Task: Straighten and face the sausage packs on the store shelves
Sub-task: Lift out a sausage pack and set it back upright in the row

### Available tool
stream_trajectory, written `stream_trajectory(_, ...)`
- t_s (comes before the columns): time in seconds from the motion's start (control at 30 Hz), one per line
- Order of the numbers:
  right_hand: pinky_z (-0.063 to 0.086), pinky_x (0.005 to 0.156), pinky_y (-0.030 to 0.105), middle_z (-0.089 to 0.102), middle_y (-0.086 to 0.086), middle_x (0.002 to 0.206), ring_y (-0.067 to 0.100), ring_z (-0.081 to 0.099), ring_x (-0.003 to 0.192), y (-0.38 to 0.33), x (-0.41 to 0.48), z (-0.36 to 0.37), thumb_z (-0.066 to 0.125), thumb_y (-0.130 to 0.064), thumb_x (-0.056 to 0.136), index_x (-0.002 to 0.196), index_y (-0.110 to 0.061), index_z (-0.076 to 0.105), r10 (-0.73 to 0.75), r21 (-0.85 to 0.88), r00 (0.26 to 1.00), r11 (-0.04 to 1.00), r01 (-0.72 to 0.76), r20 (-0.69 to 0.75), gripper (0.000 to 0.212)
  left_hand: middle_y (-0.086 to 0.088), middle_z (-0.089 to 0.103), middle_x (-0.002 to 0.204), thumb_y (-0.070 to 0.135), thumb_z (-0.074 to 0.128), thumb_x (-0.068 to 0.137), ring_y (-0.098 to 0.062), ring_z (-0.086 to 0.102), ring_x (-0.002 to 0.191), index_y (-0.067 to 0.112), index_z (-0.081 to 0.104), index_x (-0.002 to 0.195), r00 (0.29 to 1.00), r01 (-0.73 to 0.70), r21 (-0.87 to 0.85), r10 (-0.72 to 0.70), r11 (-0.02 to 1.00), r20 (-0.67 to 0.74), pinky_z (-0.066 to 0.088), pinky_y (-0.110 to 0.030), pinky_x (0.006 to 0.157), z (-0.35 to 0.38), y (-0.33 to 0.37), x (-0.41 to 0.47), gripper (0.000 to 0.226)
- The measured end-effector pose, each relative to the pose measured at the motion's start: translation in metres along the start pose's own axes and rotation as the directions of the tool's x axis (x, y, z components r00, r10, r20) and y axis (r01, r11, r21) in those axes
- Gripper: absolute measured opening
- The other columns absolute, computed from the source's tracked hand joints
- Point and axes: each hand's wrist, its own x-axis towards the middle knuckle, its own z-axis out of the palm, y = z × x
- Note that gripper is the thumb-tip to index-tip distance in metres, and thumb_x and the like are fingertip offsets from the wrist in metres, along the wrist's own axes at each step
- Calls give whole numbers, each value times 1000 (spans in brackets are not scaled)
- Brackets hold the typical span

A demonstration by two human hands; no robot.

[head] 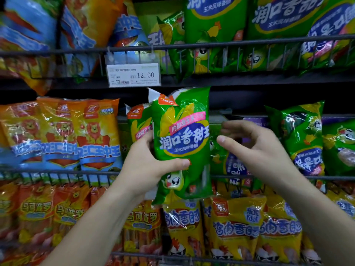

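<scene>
Orange packs sat on the middle shelf at left, then the left hand gripped a green pack upright in front of that shelf's rail, and the right hand hovered open just beside it, not touching.

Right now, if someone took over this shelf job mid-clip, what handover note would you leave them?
Left hand: fingers gripping the green corn sausage pack, upright, label facing out, in front of the middle shelf.
Right hand: open, empty, beside the pack.
Done: orange packs at left stand faced.
Left: seat the held pack behind the wire rail; straighten the tilted green packs at right.
</scene>
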Motion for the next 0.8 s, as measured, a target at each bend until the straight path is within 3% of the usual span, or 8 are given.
stream_trajectory(0.1,47,99,32,61,-10,127,7,55,116,12,6,-2,68,-52,77,133,-23,56,-114,-355,993,929,105,-4,63,4,76,99,10,85,52,-15,73,92,18,62,110,1000,7,-46,-8,999,-20,59,-24,72,-7,0,0,63)
stream_trajectory(0.2,44,104,43,52,-5,138,15,46,127,20,11,0,70,-61,70,143,-26,42,-13,-485,984,869,98,176,86,2,76,101,9,84,54,-17,73,94,16,61,112,999,6,-59,-8,998,-32,59,-29,75,-11,-1,0,63)
stream_trajectory(0.3,44,103,49,46,-6,144,17,42,132,25,13,3,68,-69,69,148,-31,33,65,-601,971,794,90,230,94,3,76,102,11,84,55,-16,72,96,17,62,112,999,-5,-48,3,999,-35,58,-31,79,-15,0,1,62)
stream_trajectory(0.53,46,101,47,47,-3,144,20,50,127,24,17,4,68,-65,76,146,-23,41,148,-590,957,807,29,249,85,3,75,103,9,83,60,-15,72,96,18,61,113,999,-18,-34,17,999,-46,57,-34,80,-20,1,1,58)
stream_trajectory(0.67,48,98,48,48,0,143,22,51,125,28,16,1,69,-63,75,144,-17,44,154,-542,976,839,-48,152,87,2,75,103,-3,80,68,-16,72,95,18,61,112,998,-23,-39,21,999,-58,59,-30,77,-22,-1,0,53)
stream_trajectory(0.8,51,91,40,61,4,128,21,59,112,34,15,-8,72,-60,71,136,-15,53,158,-373,987,917,-142,12,82,4,75,102,-2,81,68,-15,72,94,19,61,111,998,-23,-33,21,999,-66,59,-34,79,-19,-1,0,52)
